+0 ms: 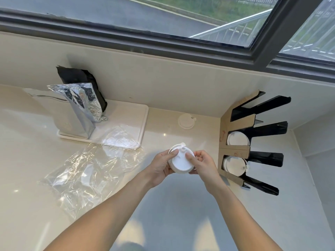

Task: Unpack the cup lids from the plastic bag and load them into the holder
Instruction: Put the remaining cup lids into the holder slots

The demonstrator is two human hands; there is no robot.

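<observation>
White plastic lid stack [181, 161] gripped between left hand [162, 166] and right hand [203, 164], thumbs pressed on the top lid, fingers curled round the rim, held above the counter [181, 205]. Step in hand, judged: loading; stack out of bag, not yet in holder. Next: carry right, line up with a slot of the cardboard-and-black holder [252, 142]; top slot looks free, two lower slots show lids. Clear crinkled plastic bag [87, 171] lying flat, left. One loose lid [186, 121] on counter near the wall. Foil pouch [79, 109] on white tray [139, 120].
</observation>
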